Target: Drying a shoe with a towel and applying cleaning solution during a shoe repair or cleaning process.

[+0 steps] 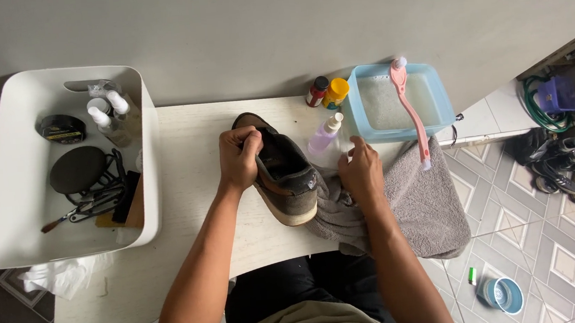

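The left hand is gripping the dark grey shoe at the table's centre, the right hand is resting open on the grey towel at three o'clock, and a pink brush is lying across the blue basin of sudsy water at one o'clock.

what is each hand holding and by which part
The left hand grips a dark grey shoe by its heel collar. The right hand holds nothing, resting on the grey towel.

One head cam only — looks straight down, close over the table & hands.
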